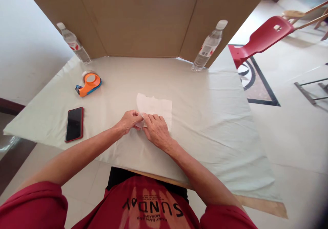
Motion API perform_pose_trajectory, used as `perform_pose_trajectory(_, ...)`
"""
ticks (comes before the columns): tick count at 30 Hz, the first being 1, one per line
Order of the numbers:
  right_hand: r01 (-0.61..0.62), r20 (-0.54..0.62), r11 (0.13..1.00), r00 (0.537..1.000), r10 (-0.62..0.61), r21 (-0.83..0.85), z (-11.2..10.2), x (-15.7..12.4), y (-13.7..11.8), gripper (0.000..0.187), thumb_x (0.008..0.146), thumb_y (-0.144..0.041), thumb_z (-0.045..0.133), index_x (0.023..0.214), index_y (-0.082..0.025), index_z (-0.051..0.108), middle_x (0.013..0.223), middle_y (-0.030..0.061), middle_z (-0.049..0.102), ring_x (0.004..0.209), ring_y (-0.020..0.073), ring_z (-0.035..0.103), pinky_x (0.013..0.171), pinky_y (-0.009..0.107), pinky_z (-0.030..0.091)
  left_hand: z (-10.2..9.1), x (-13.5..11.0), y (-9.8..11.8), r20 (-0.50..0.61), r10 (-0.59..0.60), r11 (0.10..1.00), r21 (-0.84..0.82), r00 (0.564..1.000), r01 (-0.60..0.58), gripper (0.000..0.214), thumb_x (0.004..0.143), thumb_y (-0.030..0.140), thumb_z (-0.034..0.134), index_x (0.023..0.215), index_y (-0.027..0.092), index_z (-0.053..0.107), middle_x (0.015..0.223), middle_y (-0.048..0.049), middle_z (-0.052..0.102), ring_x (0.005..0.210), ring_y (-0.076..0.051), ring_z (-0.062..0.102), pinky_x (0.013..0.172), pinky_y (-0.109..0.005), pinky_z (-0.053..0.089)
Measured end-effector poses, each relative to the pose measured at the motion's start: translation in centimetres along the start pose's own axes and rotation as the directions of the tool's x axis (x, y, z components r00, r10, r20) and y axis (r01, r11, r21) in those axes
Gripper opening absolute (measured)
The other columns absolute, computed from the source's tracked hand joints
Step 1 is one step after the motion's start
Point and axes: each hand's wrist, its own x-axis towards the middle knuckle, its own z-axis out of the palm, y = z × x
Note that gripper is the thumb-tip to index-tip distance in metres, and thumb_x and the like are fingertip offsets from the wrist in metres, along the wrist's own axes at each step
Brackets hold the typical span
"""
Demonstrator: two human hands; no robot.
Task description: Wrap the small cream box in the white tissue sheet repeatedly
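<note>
A thin white tissue (pixel 160 106) with an uneven top edge lies on the cloth-covered table in front of me. My left hand (pixel 131 120) pinches its lower left part, fingers closed on it. My right hand (pixel 156 128) rests over the lower middle of the tissue, its thumb and index finger close to my left fingertips. The fingers of the right hand lie stretched out across the sheet, pressing it down. The tissue's lower left corner is mostly hidden by both hands.
An orange tape dispenser (pixel 90 83) and a red-cased phone (pixel 74 124) lie to the left. Water bottles stand at the back left (pixel 74 44) and back right (pixel 208 46), before a tall cardboard screen (pixel 143 20). A red chair (pixel 266 38) is beyond the table's right side.
</note>
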Motion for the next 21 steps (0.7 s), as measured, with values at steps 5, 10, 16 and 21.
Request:
perform_pose_trajectory(5, -0.029, 0.031, 0.995, 0.999, 0.026, 0.097, -0.4, -0.2, 0.6, 0.059, 0.086, -0.019, 0.057, 0.142, -0.006, 0.042, 0.115, 0.0171, 0.068, 0.100, 0.0302, 0.054, 0.081, 0.041, 0.039, 0.2, -0.6, 0.3, 0.094, 0.119, 0.991, 0.053, 0.988, -0.124, 0.005, 0.066, 0.016, 0.060, 0.070, 0.016, 0.057, 0.058, 0.0033, 0.057, 0.050, -0.009, 0.054, 0.048, -0.021, 0.048)
perform_pose_trajectory(10, -0.028, 0.069, 0.954, 0.998, 0.007, 0.298, -1.6, -1.0, 1.8, 0.065, 0.082, -0.014, 0.054, 0.144, -0.010, 0.038, 0.113, 0.0148, 0.068, 0.100, 0.0281, 0.057, 0.085, 0.042, 0.045, -0.7, -1.2, 0.5, 0.239, 0.131, 0.986, 0.066, 0.962, -0.150, 0.027, 0.062, 0.015, 0.056, 0.085, 0.013, 0.068, 0.080, -0.0016, 0.067, 0.066, -0.012, 0.063, 0.066, -0.026, 0.054)
perform_pose_trajectory(16, -0.060, -0.108, 0.903, 0.987, 0.117, 0.426, -3.4, -2.6, 3.3, 0.043, 0.088, -0.017, 0.050, 0.131, -0.019, 0.054, 0.120, 0.0108, 0.069, 0.109, 0.0250, 0.063, 0.096, 0.043, 0.046, 0.0, -1.0, -1.0, 0.216, 0.412, 0.728, 0.506, 0.885, -0.462, 0.017, 0.077, 0.022, 0.058, 0.089, 0.017, 0.069, 0.077, -0.0011, 0.066, 0.068, -0.015, 0.059, 0.066, -0.028, 0.048)
perform_pose_trajectory(21, -0.445, -0.026, 0.842, 0.880, 0.474, 0.304, -3.9, -5.5, 5.5, 0.032, 0.090, -0.030, 0.054, 0.118, -0.017, 0.063, 0.109, 0.0110, 0.072, 0.083, 0.0214, 0.068, 0.083, 0.038, 0.050, 0.7, -0.7, -2.3, 0.261, 0.670, 0.362, 0.703, 0.695, -0.613, 0.013, 0.086, 0.021, 0.056, 0.091, 0.018, 0.068, 0.097, -0.0076, 0.064, 0.088, -0.019, 0.060, 0.073, -0.030, 0.048)
